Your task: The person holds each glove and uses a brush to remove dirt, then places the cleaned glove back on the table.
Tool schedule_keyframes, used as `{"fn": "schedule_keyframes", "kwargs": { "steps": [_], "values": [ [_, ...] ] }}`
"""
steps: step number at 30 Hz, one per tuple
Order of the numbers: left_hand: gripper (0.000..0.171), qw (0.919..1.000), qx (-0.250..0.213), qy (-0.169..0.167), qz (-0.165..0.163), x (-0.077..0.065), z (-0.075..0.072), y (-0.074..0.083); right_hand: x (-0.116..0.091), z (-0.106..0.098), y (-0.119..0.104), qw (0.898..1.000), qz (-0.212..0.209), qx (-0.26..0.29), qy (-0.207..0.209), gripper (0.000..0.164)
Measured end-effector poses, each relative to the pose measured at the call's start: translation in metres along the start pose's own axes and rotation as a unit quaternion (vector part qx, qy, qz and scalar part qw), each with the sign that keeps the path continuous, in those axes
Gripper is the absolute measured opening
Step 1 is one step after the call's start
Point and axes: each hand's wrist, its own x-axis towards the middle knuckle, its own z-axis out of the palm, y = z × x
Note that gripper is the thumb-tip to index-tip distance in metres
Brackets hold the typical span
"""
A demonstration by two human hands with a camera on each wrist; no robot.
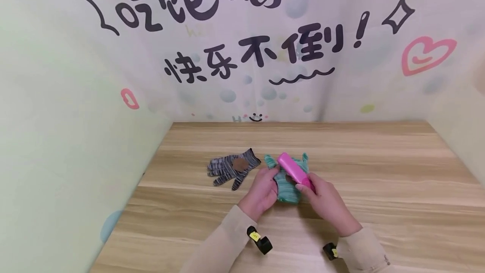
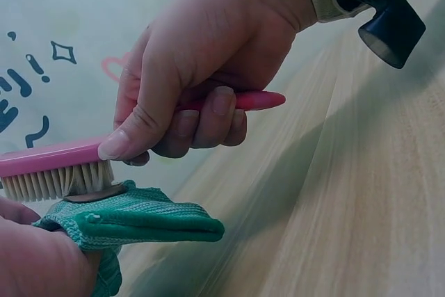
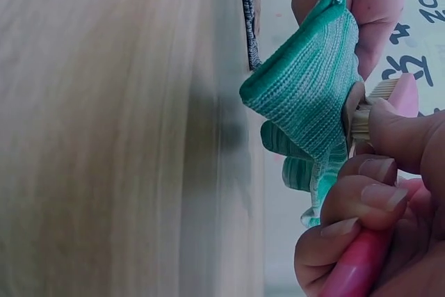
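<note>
My left hand (image 1: 263, 192) holds up a green knitted glove (image 1: 288, 191), its cuff turned toward me. In my right hand (image 1: 326, 198) is a pink brush (image 1: 292, 167), the fingers curled round its handle and the thumb along its back. In the left wrist view, pale bristles (image 2: 52, 183) press down at a round brown patch (image 2: 96, 195) on the glove. The right wrist view shows the cuff from the side, with the green glove fingers (image 3: 297, 174) hanging below. Part of the left hand is hidden behind the glove.
A grey and black knitted glove (image 1: 223, 176) with a round brown patch (image 1: 240, 164) lies flat on the wooden table (image 1: 398, 172), left of the hands. Behind the table hangs a white printed cloth (image 1: 212, 100). A pale wall (image 1: 68, 146) borders the left side.
</note>
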Motion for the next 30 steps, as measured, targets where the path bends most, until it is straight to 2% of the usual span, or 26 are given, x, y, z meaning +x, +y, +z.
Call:
{"fn": "schedule_keyframes", "kwargs": {
  "steps": [6,10,15,20,27,30],
  "values": [
    [0.045,0.9999,0.009,-0.004,-0.003,0.002,-0.002,0.001,-0.001,-0.002,0.007,1.0,0.009,0.0,0.004,0.035],
    [0.045,0.9999,-0.001,0.012,-0.004,0.003,-0.005,0.002,-0.001,-0.004,0.011,1.0,0.022,-0.001,0.005,0.034],
    [0.046,0.9999,-0.008,0.012,-0.005,0.004,-0.007,0.002,0.0,-0.005,0.013,1.0,0.026,0.004,0.0,0.034],
    [0.046,0.9999,-0.01,0.011,-0.007,0.004,-0.006,0.003,0.002,-0.004,0.012,1.0,0.028,0.006,-0.002,0.037],
    [0.045,0.9999,-0.012,0.005,-0.003,0.002,-0.006,0.003,0.002,-0.007,0.007,0.998,0.059,0.034,0.004,0.05],
    [0.044,1.0,-0.009,0.003,-0.001,0.003,-0.007,0.002,0.002,-0.006,0.005,0.998,0.05,0.038,0.012,0.05]
  ]
}}
